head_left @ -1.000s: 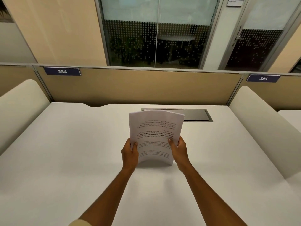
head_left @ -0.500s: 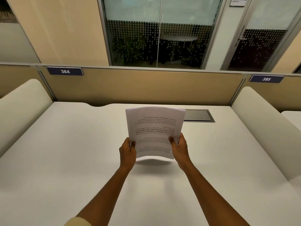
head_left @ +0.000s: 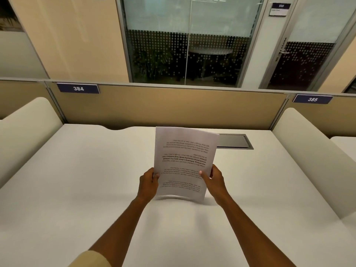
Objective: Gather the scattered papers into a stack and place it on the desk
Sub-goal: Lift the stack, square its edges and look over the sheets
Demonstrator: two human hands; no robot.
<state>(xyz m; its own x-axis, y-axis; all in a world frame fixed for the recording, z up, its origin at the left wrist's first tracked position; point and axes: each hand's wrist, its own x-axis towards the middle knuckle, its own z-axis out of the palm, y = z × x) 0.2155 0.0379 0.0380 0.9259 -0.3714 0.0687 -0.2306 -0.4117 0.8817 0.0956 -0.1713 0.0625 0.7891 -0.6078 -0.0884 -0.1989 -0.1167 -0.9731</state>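
Observation:
A stack of white printed papers (head_left: 184, 157) stands nearly upright over the middle of the white desk (head_left: 77, 189), its text upside down to me. My left hand (head_left: 148, 183) grips its lower left edge and my right hand (head_left: 214, 181) grips its lower right edge. The stack's bottom edge is blurred and sits at or just above the desk surface; I cannot tell if it touches. The sheets look aligned into one bundle.
A grey metal cable hatch (head_left: 234, 141) is set into the desk behind the papers. Cream padded dividers stand at the left (head_left: 25, 132) and right (head_left: 312, 157). A tan partition (head_left: 173, 106) with number plates 384 and 385 closes the back.
The stack has straightened from a bent, bowed shape into a flatter upright bundle, and its bottom edge has bounced up and back down near the desk. Both hands keep their grip.

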